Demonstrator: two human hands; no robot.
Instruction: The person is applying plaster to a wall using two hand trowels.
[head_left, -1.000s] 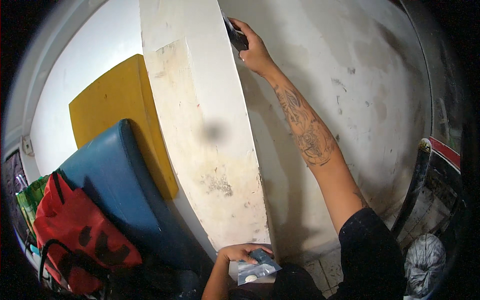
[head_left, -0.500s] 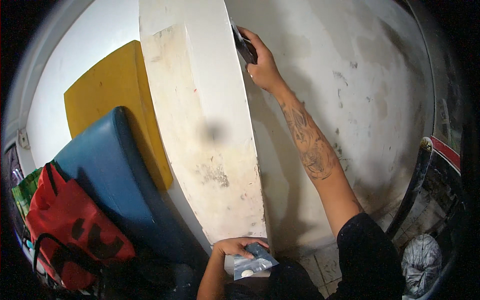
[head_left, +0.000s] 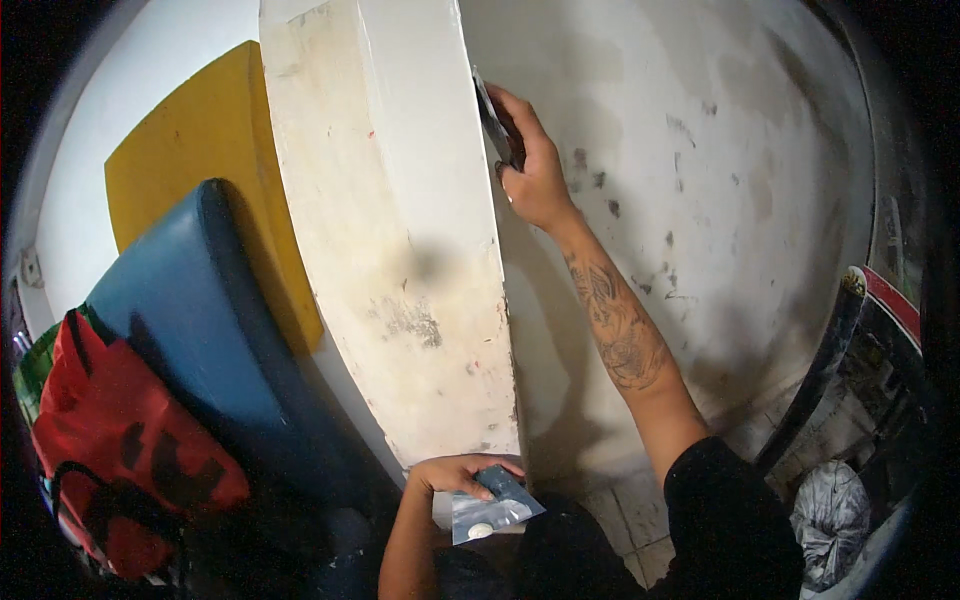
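A tall white column stands before me, with fresh smooth white along its upper right side and worn, stained paint lower down. My right hand grips a thin dark flat scraper, its face against the column's right edge. The fingers lie behind the scraper and hide part of it. Down at the column's foot, my left hand is closed on a square grey putty spreader, thumb on top. A small dab of white putty sits near its lower corner.
Left of the column lean a yellow panel and a blue padded board, with a red bag before them. A stained white wall runs along the right. A dark-framed chair-like object and a grey plastic bundle stand lower right.
My right hand with the scraper has slid down along the column's edge. The whole view has shifted a little; my left hand still holds the spreader at the column's foot.
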